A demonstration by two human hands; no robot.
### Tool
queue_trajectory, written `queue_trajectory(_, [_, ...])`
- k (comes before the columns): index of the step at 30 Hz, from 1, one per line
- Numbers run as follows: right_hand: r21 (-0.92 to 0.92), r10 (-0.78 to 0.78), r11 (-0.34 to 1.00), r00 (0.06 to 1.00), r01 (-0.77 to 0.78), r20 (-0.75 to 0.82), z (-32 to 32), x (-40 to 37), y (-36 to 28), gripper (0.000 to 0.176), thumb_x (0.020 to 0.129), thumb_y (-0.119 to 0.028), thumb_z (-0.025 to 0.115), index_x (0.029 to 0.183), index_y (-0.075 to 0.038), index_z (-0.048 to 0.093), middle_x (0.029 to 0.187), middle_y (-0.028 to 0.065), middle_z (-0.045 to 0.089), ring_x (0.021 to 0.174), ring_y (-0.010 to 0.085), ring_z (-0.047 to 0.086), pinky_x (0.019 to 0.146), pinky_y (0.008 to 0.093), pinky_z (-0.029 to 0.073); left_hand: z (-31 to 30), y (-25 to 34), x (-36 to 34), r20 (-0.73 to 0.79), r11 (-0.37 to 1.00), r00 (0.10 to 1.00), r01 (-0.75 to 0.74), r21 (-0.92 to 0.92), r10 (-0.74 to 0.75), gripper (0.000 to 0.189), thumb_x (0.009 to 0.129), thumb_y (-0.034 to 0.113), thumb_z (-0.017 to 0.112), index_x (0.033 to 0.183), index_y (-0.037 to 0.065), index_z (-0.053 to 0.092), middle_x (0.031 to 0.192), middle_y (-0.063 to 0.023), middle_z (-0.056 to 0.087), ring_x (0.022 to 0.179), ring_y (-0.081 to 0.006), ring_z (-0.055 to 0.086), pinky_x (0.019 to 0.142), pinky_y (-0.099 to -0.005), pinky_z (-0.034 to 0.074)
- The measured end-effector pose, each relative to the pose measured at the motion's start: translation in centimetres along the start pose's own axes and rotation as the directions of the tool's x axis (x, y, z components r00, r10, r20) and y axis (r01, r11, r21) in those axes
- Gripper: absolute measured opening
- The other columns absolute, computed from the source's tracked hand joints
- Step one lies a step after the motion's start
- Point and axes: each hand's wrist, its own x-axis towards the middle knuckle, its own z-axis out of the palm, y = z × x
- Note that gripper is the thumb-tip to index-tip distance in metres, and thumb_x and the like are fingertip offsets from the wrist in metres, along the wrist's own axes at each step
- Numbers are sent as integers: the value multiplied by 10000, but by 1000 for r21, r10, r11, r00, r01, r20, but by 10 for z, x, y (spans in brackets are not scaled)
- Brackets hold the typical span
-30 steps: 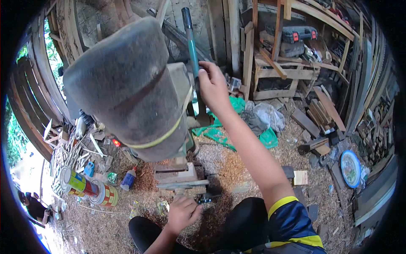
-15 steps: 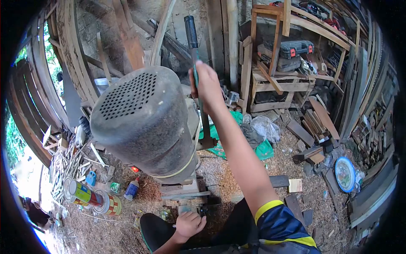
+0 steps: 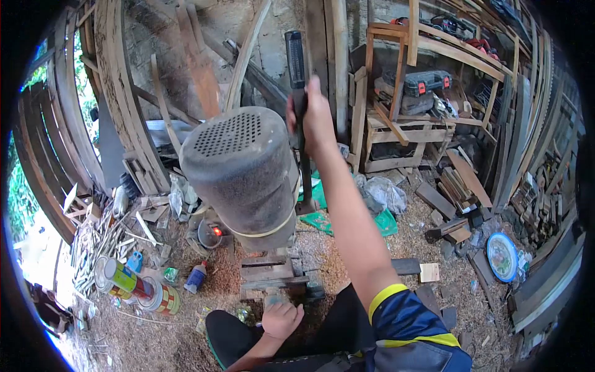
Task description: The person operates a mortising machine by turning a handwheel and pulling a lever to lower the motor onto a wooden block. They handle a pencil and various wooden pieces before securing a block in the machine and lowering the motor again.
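Note:
A long dark lever with a ribbed black grip [image 3: 295, 59] stands beside a large grey machine head [image 3: 238, 167] with a perforated top. My right hand [image 3: 315, 118] is wrapped round the lever just below the grip, thumb pointing up. Low in front of my body, my left hand [image 3: 282, 320] rests closed at the machine's wooden base [image 3: 268, 273]; what its fingers hold, if anything, is hidden. A pale band runs round the lower part of the head.
Paint cans [image 3: 158, 296] and a blue bottle [image 3: 196, 277] stand on the shavings at left. At right are a wooden rack [image 3: 406, 133] with a tool case [image 3: 424, 82], a blue-rimmed basin [image 3: 502, 257] and scrap wood. Green cloth [image 3: 385, 223] lies behind my forearm.
The machine head appears further right and slightly lower in view. The lever's grip also sits further right, with my right hand still round the lever. My left hand has barely moved.

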Motion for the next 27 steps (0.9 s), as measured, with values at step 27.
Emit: queue_trajectory(27, [-28,-87,996,990,85,-107,55,-35,-120,621,1074,-651,516,685,-167,536,533,-10,438,433,166,410,453,343,330,2,-8,-9,-201,982,963,163,-92,-179,383,888,-2,756,616,57,494,641,-118,515,578,-358,540,566,-473,424])
